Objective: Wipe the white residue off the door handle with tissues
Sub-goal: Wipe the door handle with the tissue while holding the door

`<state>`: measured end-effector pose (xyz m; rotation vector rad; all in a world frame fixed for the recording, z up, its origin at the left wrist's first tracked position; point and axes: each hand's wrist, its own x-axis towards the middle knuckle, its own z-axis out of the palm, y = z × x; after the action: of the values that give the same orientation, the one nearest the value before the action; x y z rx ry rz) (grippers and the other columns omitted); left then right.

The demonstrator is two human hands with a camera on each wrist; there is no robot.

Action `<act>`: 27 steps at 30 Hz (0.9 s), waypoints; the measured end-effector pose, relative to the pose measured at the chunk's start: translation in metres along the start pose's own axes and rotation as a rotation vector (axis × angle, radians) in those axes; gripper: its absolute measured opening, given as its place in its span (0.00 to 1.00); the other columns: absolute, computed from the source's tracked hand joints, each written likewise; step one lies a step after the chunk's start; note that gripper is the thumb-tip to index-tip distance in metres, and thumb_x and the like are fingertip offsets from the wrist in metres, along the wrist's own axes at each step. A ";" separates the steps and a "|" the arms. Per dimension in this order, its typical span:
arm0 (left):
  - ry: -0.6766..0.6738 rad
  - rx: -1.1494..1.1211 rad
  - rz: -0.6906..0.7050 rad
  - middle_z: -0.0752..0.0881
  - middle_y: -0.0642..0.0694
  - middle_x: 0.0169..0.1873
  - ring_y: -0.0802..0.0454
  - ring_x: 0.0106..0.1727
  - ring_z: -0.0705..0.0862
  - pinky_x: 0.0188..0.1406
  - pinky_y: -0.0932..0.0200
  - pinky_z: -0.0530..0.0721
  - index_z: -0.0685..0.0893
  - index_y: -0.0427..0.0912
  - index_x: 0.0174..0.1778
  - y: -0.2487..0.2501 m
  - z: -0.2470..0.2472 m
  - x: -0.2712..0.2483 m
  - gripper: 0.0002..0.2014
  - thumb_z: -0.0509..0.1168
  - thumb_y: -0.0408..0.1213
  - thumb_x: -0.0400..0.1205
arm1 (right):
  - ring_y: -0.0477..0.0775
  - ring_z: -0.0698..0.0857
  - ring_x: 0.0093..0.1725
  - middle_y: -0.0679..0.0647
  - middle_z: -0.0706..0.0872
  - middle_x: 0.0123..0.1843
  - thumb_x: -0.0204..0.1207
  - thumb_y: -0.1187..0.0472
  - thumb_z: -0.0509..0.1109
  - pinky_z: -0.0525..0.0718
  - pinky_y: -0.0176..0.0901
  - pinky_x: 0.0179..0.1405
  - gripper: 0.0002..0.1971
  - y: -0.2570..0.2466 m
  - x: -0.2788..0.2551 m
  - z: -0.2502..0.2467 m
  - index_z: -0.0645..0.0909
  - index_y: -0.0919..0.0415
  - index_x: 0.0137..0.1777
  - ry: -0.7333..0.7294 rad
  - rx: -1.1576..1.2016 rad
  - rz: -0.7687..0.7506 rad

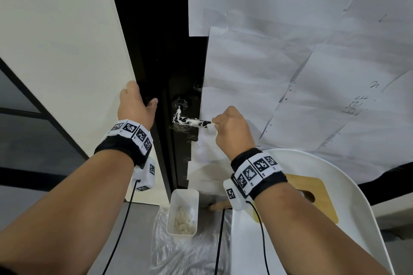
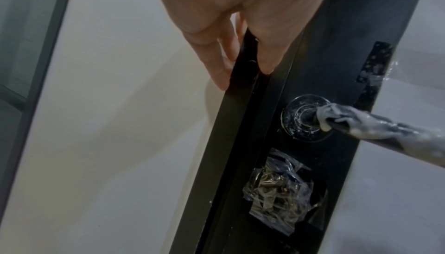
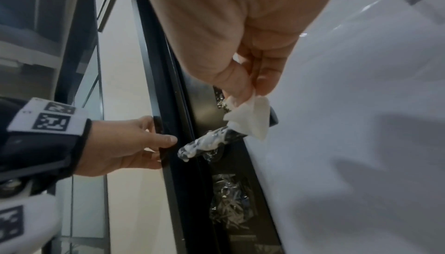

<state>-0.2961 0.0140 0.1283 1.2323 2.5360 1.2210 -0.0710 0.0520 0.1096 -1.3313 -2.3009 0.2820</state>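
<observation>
Flanking door handle (image 1: 190, 121): paper sheets (image 1: 279, 69) rt, white bin (image 1: 182, 212) below

Both forearms reach forward, each wrist wrapped in a black band with white marker tiles. The left hand (image 1: 135, 105) grips an edge, fingers hooked round it, thumb in front. The right hand (image 1: 232, 128) is curled, thumb and fingers (image 3: 268, 79) pinching.
</observation>
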 end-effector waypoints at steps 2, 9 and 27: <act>-0.001 -0.002 -0.002 0.78 0.36 0.50 0.42 0.36 0.75 0.33 0.52 0.72 0.70 0.37 0.52 0.001 0.000 -0.001 0.18 0.71 0.40 0.77 | 0.58 0.76 0.36 0.59 0.75 0.42 0.69 0.80 0.65 0.70 0.41 0.32 0.11 0.003 0.001 -0.001 0.86 0.67 0.40 0.019 -0.038 0.029; -0.001 -0.005 -0.002 0.78 0.36 0.51 0.42 0.37 0.75 0.34 0.52 0.72 0.70 0.37 0.53 0.001 -0.001 -0.001 0.18 0.71 0.40 0.77 | 0.60 0.75 0.41 0.61 0.75 0.45 0.66 0.82 0.59 0.69 0.43 0.33 0.14 -0.007 -0.002 0.005 0.84 0.71 0.41 -0.076 -0.084 -0.015; 0.002 0.011 0.000 0.78 0.35 0.50 0.41 0.36 0.76 0.32 0.51 0.73 0.70 0.36 0.52 0.000 0.000 0.000 0.18 0.71 0.40 0.77 | 0.65 0.80 0.49 0.65 0.77 0.53 0.69 0.82 0.60 0.85 0.53 0.47 0.17 -0.022 -0.002 -0.004 0.85 0.72 0.52 -0.093 0.013 -0.026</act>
<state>-0.2960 0.0137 0.1284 1.2347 2.5474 1.2100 -0.0854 0.0392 0.1212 -1.3058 -2.3867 0.3564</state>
